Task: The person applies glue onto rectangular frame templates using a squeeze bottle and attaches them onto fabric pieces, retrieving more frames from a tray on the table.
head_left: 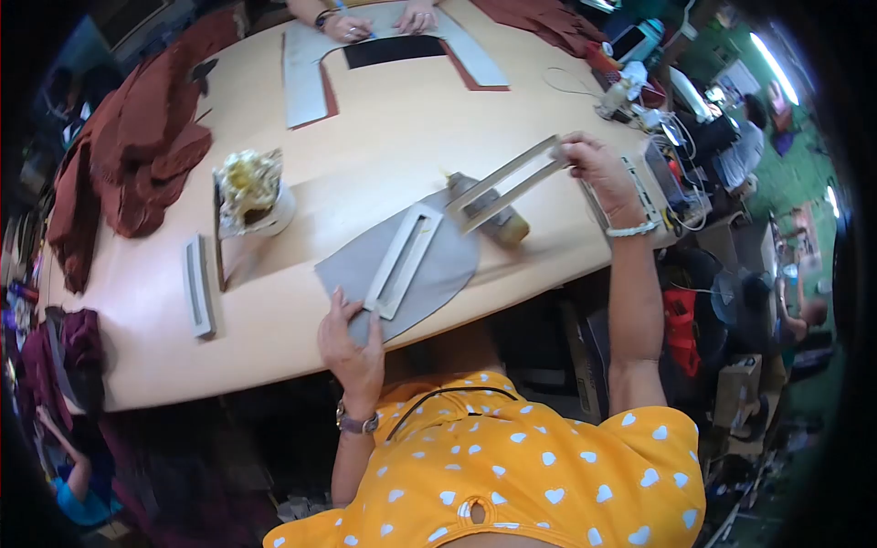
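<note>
In my right hand (598, 175) is one end of a long, narrow slotted frame (489, 187), tilted above the table. Below and partly behind that frame lies a squat bottle (505, 226) with a yellowish tip. A grey sheet piece (352, 265) with a rounded end lies flat near the table's front edge. On top of it rests a second slotted frame (406, 260), pale and set at a slant. My left hand (352, 356) touches the grey piece's near corner beside that frame's lower end, its fingers spread apart.
A tub (274, 215) crusted with yellowish glue and a pale strip (197, 285) stand to the left. Rust-brown material (137, 155) is heaped at the left edge. Across the table (411, 137), another person's hands (384, 23) rest on pattern pieces (306, 82). Cables and tools clutter the right.
</note>
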The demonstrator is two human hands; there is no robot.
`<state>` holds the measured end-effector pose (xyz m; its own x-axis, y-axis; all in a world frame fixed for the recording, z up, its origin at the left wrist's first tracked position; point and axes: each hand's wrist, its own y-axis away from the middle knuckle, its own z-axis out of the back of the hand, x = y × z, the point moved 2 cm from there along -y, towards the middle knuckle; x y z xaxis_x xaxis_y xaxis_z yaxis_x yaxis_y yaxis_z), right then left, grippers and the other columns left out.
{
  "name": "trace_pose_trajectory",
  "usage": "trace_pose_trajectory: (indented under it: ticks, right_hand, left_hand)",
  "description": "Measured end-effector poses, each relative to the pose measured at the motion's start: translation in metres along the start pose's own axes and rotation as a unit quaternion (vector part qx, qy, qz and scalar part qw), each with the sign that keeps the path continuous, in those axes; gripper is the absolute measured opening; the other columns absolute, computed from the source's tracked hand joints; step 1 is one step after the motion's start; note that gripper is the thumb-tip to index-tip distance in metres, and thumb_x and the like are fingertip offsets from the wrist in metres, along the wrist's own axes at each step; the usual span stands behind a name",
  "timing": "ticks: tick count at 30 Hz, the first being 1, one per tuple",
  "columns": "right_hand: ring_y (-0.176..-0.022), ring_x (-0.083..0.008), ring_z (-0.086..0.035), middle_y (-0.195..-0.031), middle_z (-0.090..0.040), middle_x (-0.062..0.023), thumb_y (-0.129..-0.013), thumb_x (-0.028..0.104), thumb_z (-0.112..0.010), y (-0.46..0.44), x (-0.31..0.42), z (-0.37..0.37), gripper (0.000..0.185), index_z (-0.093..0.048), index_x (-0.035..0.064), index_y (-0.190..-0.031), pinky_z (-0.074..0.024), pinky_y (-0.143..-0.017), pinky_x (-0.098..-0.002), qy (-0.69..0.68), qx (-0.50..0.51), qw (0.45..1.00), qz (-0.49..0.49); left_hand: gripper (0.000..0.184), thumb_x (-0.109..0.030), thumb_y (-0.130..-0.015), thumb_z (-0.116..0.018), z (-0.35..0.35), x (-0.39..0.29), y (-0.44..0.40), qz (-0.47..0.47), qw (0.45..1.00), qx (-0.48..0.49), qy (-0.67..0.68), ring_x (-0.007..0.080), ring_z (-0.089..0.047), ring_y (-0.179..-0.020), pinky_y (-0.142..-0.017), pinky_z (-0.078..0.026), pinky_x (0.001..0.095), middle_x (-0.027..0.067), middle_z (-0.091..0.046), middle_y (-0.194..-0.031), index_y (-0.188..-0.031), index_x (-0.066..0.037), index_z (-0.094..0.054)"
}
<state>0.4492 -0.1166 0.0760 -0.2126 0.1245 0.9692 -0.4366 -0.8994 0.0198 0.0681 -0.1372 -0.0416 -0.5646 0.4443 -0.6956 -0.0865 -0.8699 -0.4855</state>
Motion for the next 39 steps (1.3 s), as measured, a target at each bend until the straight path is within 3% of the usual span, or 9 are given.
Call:
trace_pose_trajectory:
  ticks: [3,9,20,26,30,33,36,38,39]
  right_hand:
    - [-0.063,-0.0039,-0.052,-0.075,-0.059,0.0043,-0.081,0.018,-0.06,-0.001,-0.011,0.087,0.013,-0.065,0.0095,-0.09,-0.0378,-0.055,-0.0171,-0.055,-0.071,0.995,-0.034]
    - [-0.061,-0.0048,-0.052,-0.071,-0.055,0.0063,-0.077,0.019,-0.062,-0.002,-0.035,0.206,0.006,-0.062,0.0134,-0.079,-0.0381,-0.054,-0.0189,0.023,-0.186,0.976,-0.113]
    - [-0.058,-0.0082,-0.054,-0.067,-0.057,0.0047,-0.073,0.023,-0.065,-0.03,-0.112,0.266,0.011,-0.06,0.0143,-0.075,-0.0394,-0.054,-0.0229,0.041,-0.217,0.952,-0.21]
    - [-0.055,-0.0077,-0.053,-0.065,-0.054,0.0028,-0.073,0.02,-0.064,-0.029,-0.108,0.243,0.011,-0.059,0.0102,-0.074,-0.0361,-0.048,-0.0214,0.092,-0.236,0.945,-0.208]
    - [-0.052,-0.0096,-0.052,-0.059,-0.054,0.0001,-0.072,0.014,-0.063,-0.04,-0.13,0.249,0.01,-0.062,0.0049,-0.068,-0.0377,-0.047,-0.0238,0.15,-0.219,0.949,-0.171]
    - [-0.056,-0.0104,-0.054,-0.059,-0.055,-0.0016,-0.074,0.012,-0.063,-0.052,-0.147,0.252,0.011,-0.065,0.0006,-0.074,-0.0421,-0.054,-0.0229,0.399,-0.176,0.9,0.005]
    - [-0.062,-0.0114,-0.056,-0.065,-0.059,-0.0031,-0.08,0.012,-0.062,-0.043,-0.125,0.218,0.017,-0.066,-0.0034,-0.084,-0.0445,-0.06,-0.0243,0.387,-0.338,0.856,0.059]
    - [-0.066,-0.0116,-0.056,-0.069,-0.059,-0.0029,-0.086,0.014,-0.057,-0.015,-0.061,0.146,0.018,-0.063,-0.0036,-0.086,-0.0449,-0.064,-0.0262,0.132,-0.274,0.949,0.078]
    - [-0.065,-0.0117,-0.053,-0.072,-0.057,-0.0019,-0.088,0.013,-0.055,0.006,-0.03,0.111,0.015,-0.06,-0.0016,-0.087,-0.0443,-0.069,-0.0262,-0.009,-0.191,0.971,0.144]
  left_hand:
    - [0.058,-0.003,-0.075,-0.07,-0.001,-0.001,-0.001,-0.008,1.0,-0.006,-0.007,0.0274,-0.059,-0.096,-0.087,-0.042,0.0398,0.0096,-0.066,-0.094,-0.128,0.0,-0.048]
    - [0.058,-0.002,-0.074,-0.069,-0.003,0.001,0.001,0.021,1.0,0.001,-0.006,0.0277,-0.059,-0.096,-0.088,-0.041,0.0392,0.0106,-0.066,-0.095,-0.128,0.002,-0.048]
    - [0.061,0.007,-0.077,-0.063,-0.004,0.001,0.004,0.077,0.997,0.027,0.013,0.023,-0.055,-0.105,-0.098,-0.038,0.0362,0.0111,-0.062,-0.097,-0.134,0.001,-0.041]
    - [0.06,0.007,-0.078,-0.062,-0.005,0.004,0.005,0.077,0.997,0.027,0.014,0.0228,-0.054,-0.105,-0.098,-0.037,0.0354,0.0114,-0.061,-0.096,-0.134,0.001,-0.041]
    - [0.061,0.007,-0.077,-0.062,-0.004,0.006,0.005,0.066,0.997,0.025,0.011,0.023,-0.055,-0.104,-0.098,-0.037,0.0359,0.0117,-0.062,-0.097,-0.134,0.001,-0.041]
    - [0.06,0.006,-0.077,-0.062,-0.004,0.006,0.005,0.058,0.998,0.022,0.011,0.0233,-0.055,-0.104,-0.097,-0.038,0.0363,0.0117,-0.062,-0.097,-0.133,0.001,-0.042]
    - [0.059,0.004,-0.076,-0.065,-0.004,0.003,0.005,0.055,0.998,0.016,0.007,0.0242,-0.056,-0.102,-0.095,-0.039,0.0365,0.0115,-0.063,-0.097,-0.131,0.002,-0.044]
    - [0.058,0.001,-0.075,-0.067,-0.004,0.004,0.004,0.046,0.999,0.001,-0.007,0.0255,-0.058,-0.098,-0.092,-0.041,0.0368,0.0109,-0.065,-0.096,-0.129,0.003,-0.047]
    - [0.058,0.001,-0.074,-0.067,-0.005,0.004,0.004,0.042,0.999,-0.002,-0.008,0.0254,-0.059,-0.098,-0.091,-0.042,0.0367,0.0108,-0.065,-0.096,-0.129,0.003,-0.047]
